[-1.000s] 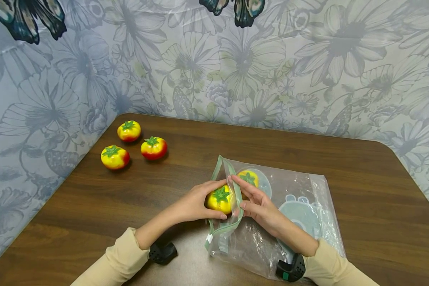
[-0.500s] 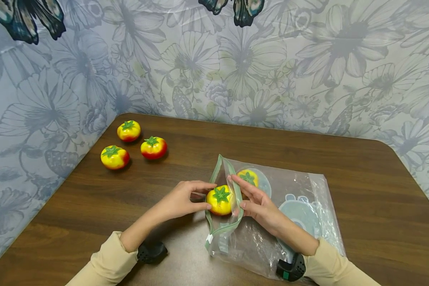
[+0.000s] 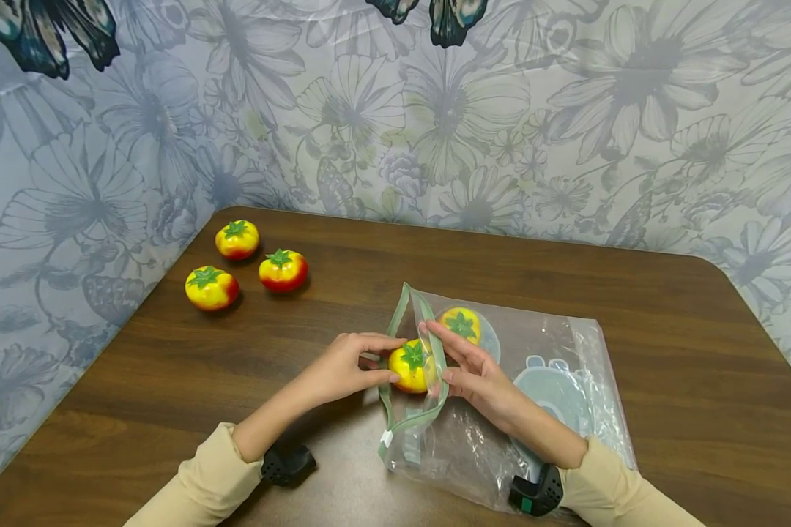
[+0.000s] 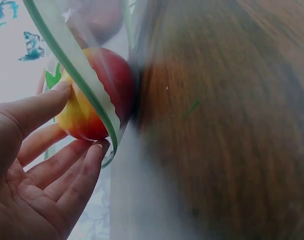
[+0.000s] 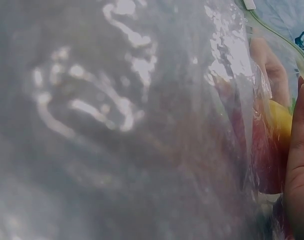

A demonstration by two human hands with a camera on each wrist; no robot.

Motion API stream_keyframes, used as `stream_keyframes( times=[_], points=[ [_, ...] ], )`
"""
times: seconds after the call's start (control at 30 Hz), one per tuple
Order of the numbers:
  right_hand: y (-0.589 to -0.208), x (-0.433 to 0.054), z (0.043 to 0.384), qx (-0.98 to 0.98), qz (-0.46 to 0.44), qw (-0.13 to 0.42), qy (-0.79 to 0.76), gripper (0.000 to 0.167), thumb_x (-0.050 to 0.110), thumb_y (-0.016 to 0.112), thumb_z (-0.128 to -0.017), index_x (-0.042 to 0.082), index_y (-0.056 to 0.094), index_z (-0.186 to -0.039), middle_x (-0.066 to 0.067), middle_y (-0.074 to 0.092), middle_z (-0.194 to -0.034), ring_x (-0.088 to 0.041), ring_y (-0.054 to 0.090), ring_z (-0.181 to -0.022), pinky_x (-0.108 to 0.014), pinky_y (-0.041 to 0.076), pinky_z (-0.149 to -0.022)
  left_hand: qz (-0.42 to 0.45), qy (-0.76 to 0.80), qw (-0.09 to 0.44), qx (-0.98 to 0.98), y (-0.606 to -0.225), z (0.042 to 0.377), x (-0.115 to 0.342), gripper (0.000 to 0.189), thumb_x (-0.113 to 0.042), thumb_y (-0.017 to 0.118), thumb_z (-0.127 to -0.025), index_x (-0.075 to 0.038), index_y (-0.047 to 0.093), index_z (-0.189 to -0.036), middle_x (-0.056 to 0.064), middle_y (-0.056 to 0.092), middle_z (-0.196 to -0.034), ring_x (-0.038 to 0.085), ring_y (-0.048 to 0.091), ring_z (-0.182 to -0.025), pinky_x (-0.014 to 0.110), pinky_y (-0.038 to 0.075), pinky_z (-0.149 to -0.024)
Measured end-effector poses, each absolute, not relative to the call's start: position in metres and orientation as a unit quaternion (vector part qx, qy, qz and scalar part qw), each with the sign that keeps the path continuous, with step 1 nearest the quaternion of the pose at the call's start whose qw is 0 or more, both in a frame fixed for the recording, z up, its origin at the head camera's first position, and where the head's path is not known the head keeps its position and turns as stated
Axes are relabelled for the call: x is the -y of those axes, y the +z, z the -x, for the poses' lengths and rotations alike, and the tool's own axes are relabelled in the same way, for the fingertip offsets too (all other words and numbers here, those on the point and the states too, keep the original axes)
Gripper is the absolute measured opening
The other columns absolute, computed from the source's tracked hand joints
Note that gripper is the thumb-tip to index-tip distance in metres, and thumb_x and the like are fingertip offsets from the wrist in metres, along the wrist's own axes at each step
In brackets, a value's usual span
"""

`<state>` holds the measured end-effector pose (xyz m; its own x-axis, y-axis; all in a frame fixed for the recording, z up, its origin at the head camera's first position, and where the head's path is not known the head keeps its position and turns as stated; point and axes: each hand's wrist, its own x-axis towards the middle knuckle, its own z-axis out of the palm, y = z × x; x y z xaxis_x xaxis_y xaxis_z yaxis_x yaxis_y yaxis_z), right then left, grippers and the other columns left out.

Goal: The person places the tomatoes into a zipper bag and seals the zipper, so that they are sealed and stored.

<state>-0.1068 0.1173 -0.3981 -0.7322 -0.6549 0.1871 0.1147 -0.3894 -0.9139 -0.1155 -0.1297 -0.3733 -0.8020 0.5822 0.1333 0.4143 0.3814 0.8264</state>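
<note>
A clear zip bag (image 3: 494,446) with a green-edged mouth lies on the table, its opening spread toward the left. Just inside that mouth sits a glossy yellow-red tomato (image 3: 409,367). My left hand (image 3: 346,369) holds it from the left, thumb and fingers on either side; in the left wrist view the thumb presses the yellow tomato (image 4: 79,112) near its green leaves. At the bag's near rim my right hand (image 3: 477,377) grips the green edge, fingertips inside and thumb outside. Deeper in the bag rests another tomato (image 3: 460,322), partly covered by the right fingers.
Three more tomatoes stand at the table's back left: one rear (image 3: 237,239), one front (image 3: 211,288), one right (image 3: 283,271). The wooden table (image 3: 672,366) meets a flower-patterned wall cloth (image 3: 474,132) behind. A pale printed shape (image 3: 554,395) shows on the bag.
My left hand drew back from the tomato a little, then came forward again. The tomato shifted slightly right into the bag, and the deeper one moved a bit. My right hand stayed put.
</note>
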Motion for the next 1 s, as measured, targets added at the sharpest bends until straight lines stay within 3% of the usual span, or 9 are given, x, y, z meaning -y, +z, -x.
stream_keyframes(
  times=[0.23,0.43,0.6,1.0],
  points=[
    [-0.396,-0.117,0.107,-0.491,0.271,0.243,-0.792,0.062,-0.009,0.042,-0.093,0.01,0.024,-0.149,-0.005,0.015,-0.154,-0.022,0.059,-0.096,-0.033,0.052,-0.077,-0.293,0.473,0.081,-0.827,-0.375,0.117,0.126,0.047,-0.009,0.074,-0.081,-0.002,0.06,-0.125,0.012,0.06,-0.119,0.021,0.06,-0.1,0.025,0.052,-0.075],
    [-0.396,-0.118,0.107,-0.488,0.272,0.244,-0.793,0.061,-0.01,0.041,-0.093,0.01,0.025,-0.149,-0.006,0.015,-0.154,-0.02,0.055,-0.105,-0.032,0.051,-0.077,-0.297,0.479,0.067,-0.823,-0.378,0.116,0.123,0.046,-0.008,0.074,-0.081,-0.002,0.06,-0.124,0.011,0.061,-0.119,0.021,0.06,-0.102,0.026,0.052,-0.076],
    [-0.395,-0.119,0.107,-0.483,0.266,0.248,-0.796,0.06,-0.008,0.042,-0.094,0.01,0.026,-0.148,-0.005,0.014,-0.154,-0.018,0.06,-0.086,-0.03,0.051,-0.075,-0.296,0.48,0.052,-0.825,-0.38,0.116,0.119,0.044,-0.008,0.074,-0.081,-0.002,0.061,-0.123,0.01,0.062,-0.117,0.02,0.06,-0.102,0.026,0.051,-0.076],
    [-0.396,-0.121,0.108,-0.472,0.284,0.24,-0.799,0.06,-0.009,0.042,-0.093,0.008,0.025,-0.148,-0.006,0.013,-0.154,-0.021,0.047,-0.116,-0.031,0.05,-0.079,-0.245,0.502,0.045,-0.828,-0.379,0.113,0.108,0.042,-0.006,0.077,-0.077,0.002,0.064,-0.116,0.012,0.065,-0.11,0.019,0.065,-0.093,0.024,0.052,-0.071]
  ],
)
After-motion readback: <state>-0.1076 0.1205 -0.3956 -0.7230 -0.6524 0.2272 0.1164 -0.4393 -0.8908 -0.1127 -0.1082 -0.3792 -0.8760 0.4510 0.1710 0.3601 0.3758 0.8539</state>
